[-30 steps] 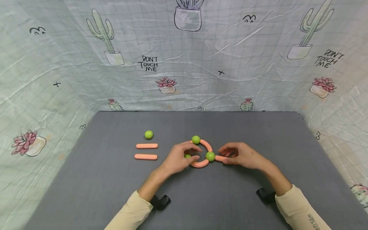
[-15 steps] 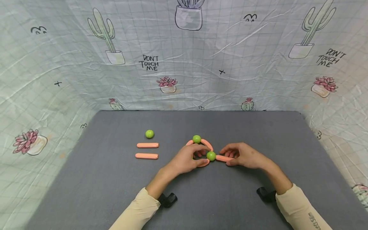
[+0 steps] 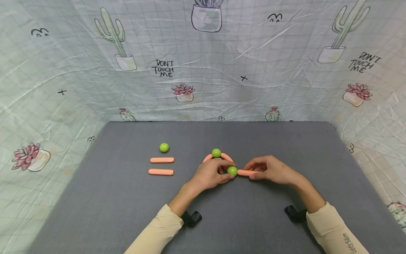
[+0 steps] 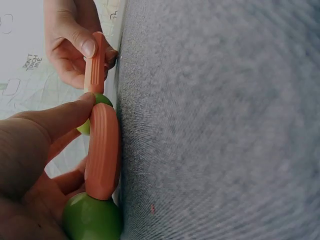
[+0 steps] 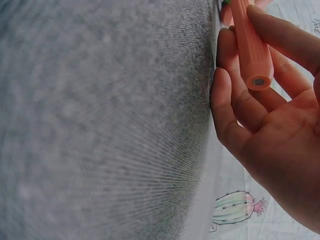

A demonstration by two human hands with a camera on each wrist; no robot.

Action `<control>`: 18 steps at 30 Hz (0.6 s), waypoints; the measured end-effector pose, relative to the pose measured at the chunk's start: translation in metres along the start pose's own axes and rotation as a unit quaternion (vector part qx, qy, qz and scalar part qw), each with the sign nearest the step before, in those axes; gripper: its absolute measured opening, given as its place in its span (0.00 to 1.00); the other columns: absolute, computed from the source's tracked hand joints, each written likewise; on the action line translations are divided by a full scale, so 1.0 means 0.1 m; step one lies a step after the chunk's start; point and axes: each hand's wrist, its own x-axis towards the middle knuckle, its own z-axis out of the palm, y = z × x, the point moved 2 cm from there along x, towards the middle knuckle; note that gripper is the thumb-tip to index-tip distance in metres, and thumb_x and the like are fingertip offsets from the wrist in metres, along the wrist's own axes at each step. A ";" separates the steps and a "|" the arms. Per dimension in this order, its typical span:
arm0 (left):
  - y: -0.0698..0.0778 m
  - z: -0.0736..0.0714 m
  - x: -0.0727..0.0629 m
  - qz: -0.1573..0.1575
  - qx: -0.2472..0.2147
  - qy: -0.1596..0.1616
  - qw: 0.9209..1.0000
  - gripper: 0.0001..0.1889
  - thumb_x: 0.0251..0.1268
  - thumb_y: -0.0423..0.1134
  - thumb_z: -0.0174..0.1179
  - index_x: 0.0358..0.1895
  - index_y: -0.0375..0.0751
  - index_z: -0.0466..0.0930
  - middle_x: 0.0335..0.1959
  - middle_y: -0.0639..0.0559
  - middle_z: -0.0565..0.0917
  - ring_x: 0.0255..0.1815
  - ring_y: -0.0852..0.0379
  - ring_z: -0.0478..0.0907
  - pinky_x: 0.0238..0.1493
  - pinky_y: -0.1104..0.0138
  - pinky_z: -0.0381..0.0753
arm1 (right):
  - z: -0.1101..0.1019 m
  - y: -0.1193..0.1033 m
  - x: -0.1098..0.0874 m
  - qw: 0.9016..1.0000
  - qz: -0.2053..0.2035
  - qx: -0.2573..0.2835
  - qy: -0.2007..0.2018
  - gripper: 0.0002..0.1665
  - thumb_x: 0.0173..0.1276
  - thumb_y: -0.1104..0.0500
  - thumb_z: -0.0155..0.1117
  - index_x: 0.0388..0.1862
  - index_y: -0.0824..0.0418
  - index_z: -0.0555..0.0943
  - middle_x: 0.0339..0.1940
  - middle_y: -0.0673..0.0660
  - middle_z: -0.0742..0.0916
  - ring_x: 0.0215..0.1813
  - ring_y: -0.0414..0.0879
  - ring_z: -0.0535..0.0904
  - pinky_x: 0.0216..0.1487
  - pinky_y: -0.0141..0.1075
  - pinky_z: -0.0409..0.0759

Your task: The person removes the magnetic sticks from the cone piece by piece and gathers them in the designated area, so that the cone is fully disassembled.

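Note:
A straight orange rod (image 3: 245, 172) lies between the thumb and fingers of my right hand (image 3: 275, 170). A round metal spot shows at the rod's free end (image 5: 258, 81). The rod's other end meets a green ball (image 3: 232, 170), which my left hand (image 3: 209, 174) pinches between thumb and fingers. From that ball a curved orange rod (image 4: 103, 155) runs to another green ball (image 4: 92, 220), seen close in the left wrist view. At the back of the same ring sits a third green ball (image 3: 216, 153), with a curved rod (image 3: 227, 157) on its right. My left hand hides part of the ring.
Left of the ring, two straight orange rods (image 3: 162, 160) lie parallel on the grey table (image 3: 253, 218). A loose green ball (image 3: 164, 147) sits behind them. A cloth (image 3: 219, 70) printed with cacti hangs behind and at the sides.
My left hand has moved right, from the ring's left side to the ball at the rod, and now pinches it. My right hand stays on the rod, which has swung nearly level.

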 end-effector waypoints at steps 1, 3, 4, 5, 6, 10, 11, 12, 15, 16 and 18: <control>0.00 0.00 0.00 -0.002 -0.001 -0.001 1.000 0.17 0.67 0.48 0.72 0.58 0.59 0.88 0.39 0.61 0.89 0.27 0.72 0.76 0.32 0.72 0.76 | 0.00 0.00 0.00 1.000 -0.001 0.000 0.000 0.17 0.69 0.55 0.75 0.56 0.55 0.88 0.52 0.57 0.91 0.49 0.43 0.87 0.47 0.32 0.84; 0.00 0.00 0.00 -0.003 0.003 -0.004 1.000 0.17 0.67 0.48 0.72 0.58 0.59 0.88 0.37 0.60 0.88 0.26 0.72 0.76 0.31 0.71 0.76 | 0.00 0.01 0.00 1.000 -0.001 0.002 0.001 0.17 0.69 0.55 0.75 0.56 0.55 0.88 0.52 0.57 0.91 0.49 0.44 0.87 0.47 0.32 0.84; 0.01 -0.01 0.00 0.000 0.004 -0.005 1.000 0.17 0.67 0.48 0.72 0.58 0.58 0.88 0.36 0.60 0.88 0.27 0.72 0.75 0.31 0.72 0.76 | 0.00 0.01 0.00 1.000 -0.001 0.002 0.000 0.17 0.70 0.55 0.74 0.56 0.56 0.88 0.52 0.57 0.91 0.49 0.44 0.87 0.47 0.32 0.84; 0.01 -0.01 0.00 0.002 0.006 -0.007 1.000 0.17 0.67 0.48 0.72 0.58 0.58 0.88 0.37 0.60 0.88 0.27 0.72 0.76 0.31 0.72 0.76 | 0.00 0.02 0.00 1.000 0.000 0.002 -0.002 0.17 0.70 0.55 0.74 0.56 0.56 0.88 0.52 0.57 0.91 0.49 0.44 0.87 0.47 0.32 0.84; 0.01 -0.01 -0.01 0.005 0.006 -0.008 1.000 0.17 0.67 0.48 0.72 0.58 0.58 0.88 0.37 0.60 0.88 0.27 0.71 0.76 0.32 0.72 0.76 | 0.00 0.02 0.00 1.000 0.002 0.001 -0.004 0.17 0.70 0.55 0.74 0.56 0.55 0.88 0.52 0.57 0.91 0.49 0.44 0.87 0.47 0.32 0.84; 0.02 -0.02 -0.02 0.014 0.003 -0.012 1.000 0.17 0.67 0.47 0.72 0.58 0.56 0.88 0.39 0.59 0.89 0.28 0.70 0.76 0.33 0.73 0.76 | -0.01 0.04 0.00 1.000 0.003 0.010 -0.017 0.17 0.71 0.55 0.73 0.57 0.56 0.88 0.53 0.58 0.91 0.50 0.45 0.87 0.47 0.33 0.84; 0.02 -0.02 -0.02 0.014 0.003 -0.013 1.000 0.17 0.67 0.47 0.72 0.58 0.56 0.88 0.39 0.59 0.89 0.28 0.70 0.76 0.33 0.73 0.76 | -0.01 0.04 0.00 1.000 0.004 0.010 -0.019 0.17 0.71 0.55 0.73 0.57 0.56 0.88 0.53 0.58 0.91 0.50 0.45 0.87 0.47 0.33 0.84; 0.02 -0.01 -0.02 0.014 0.002 -0.014 1.000 0.17 0.67 0.47 0.72 0.58 0.56 0.88 0.38 0.59 0.89 0.28 0.70 0.76 0.32 0.73 0.76 | -0.01 0.04 0.00 1.000 0.005 0.010 -0.021 0.17 0.71 0.54 0.73 0.57 0.56 0.88 0.53 0.58 0.91 0.50 0.45 0.87 0.47 0.33 0.84; 0.03 -0.01 -0.02 0.009 0.006 -0.016 1.000 0.18 0.67 0.47 0.72 0.59 0.58 0.88 0.38 0.60 0.88 0.29 0.71 0.76 0.32 0.73 0.75 | -0.04 0.04 0.00 1.000 0.007 0.011 -0.024 0.17 0.71 0.54 0.73 0.57 0.56 0.88 0.53 0.58 0.91 0.50 0.45 0.87 0.47 0.33 0.84; 0.04 -0.01 -0.02 0.007 0.008 -0.016 1.000 0.18 0.67 0.47 0.72 0.59 0.58 0.88 0.38 0.61 0.88 0.29 0.71 0.76 0.33 0.73 0.75 | -0.04 0.04 0.00 1.000 0.008 0.010 -0.025 0.17 0.71 0.54 0.73 0.57 0.56 0.88 0.53 0.57 0.91 0.50 0.45 0.87 0.48 0.33 0.84; 0.04 -0.01 -0.02 0.005 0.011 -0.015 1.000 0.19 0.67 0.47 0.72 0.60 0.59 0.87 0.38 0.61 0.88 0.29 0.71 0.76 0.33 0.73 0.75 | -0.06 0.04 -0.01 0.999 0.011 0.014 -0.029 0.18 0.71 0.54 0.73 0.57 0.56 0.88 0.53 0.57 0.91 0.51 0.45 0.87 0.48 0.33 0.84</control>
